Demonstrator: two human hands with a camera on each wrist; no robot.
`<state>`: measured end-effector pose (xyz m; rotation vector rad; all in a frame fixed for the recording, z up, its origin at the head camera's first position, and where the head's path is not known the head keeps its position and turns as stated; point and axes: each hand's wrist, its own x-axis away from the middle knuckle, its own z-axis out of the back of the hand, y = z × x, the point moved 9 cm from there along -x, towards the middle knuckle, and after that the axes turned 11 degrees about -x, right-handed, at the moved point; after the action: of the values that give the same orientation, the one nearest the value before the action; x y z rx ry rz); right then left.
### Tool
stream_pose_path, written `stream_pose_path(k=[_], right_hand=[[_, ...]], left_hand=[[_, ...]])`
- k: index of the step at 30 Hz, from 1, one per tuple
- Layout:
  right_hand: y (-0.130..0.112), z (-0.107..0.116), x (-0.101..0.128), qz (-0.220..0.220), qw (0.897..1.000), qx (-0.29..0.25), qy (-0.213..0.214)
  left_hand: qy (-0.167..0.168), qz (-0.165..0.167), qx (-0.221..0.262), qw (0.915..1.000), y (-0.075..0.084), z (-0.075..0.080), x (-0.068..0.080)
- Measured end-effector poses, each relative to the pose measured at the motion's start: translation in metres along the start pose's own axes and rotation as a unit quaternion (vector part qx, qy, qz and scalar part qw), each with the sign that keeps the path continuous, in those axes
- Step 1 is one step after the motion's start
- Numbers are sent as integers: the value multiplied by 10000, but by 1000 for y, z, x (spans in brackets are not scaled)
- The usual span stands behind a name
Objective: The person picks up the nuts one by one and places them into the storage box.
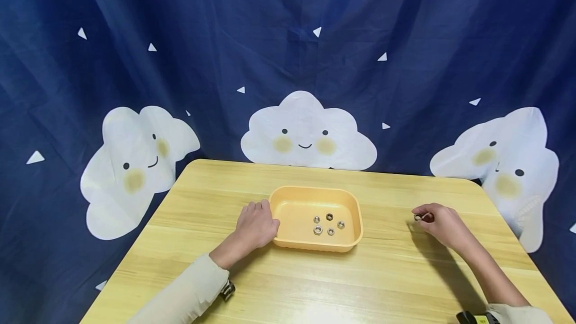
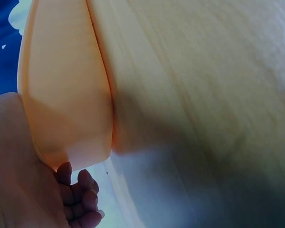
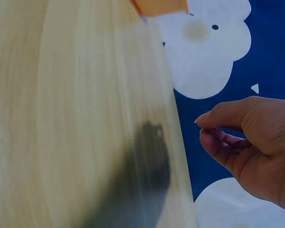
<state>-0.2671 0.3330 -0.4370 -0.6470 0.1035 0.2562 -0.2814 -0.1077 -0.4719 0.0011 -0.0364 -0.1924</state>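
A shallow orange plastic tray (image 1: 288, 242) stands on the table. Several metal hex nuts (image 1: 318, 230) lie in its right half, one of them (image 1: 330, 217) darker than the others. At the tray's left end, my left hand (image 1: 255, 225) grips the rim, thumb toward the near corner. The left wrist view shows the fingers (image 2: 88, 199) curled under the tray's end. Out to the right of the tray, my right hand (image 1: 443, 225) pinches a nut (image 1: 418, 217) between thumb and fingertips, above the table. In the right wrist view that nut is hidden behind the fingers.
The wooden table (image 1: 216, 174) has rounded far corners. Behind it hangs a dark blue curtain (image 1: 216, 39) with smiling clouds and small white triangles. A dark band (image 1: 228, 290) sits at the left wrist, and the right hand's shadow (image 3: 149, 175) falls on the tabletop.
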Motion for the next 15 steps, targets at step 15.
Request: stream_pose_path(k=[15], right_hand=[[-27, -1, -12, 283, 9992, -175, 236]], left_hand=[[48, -22, 47, 10000, 0, 0, -1]])
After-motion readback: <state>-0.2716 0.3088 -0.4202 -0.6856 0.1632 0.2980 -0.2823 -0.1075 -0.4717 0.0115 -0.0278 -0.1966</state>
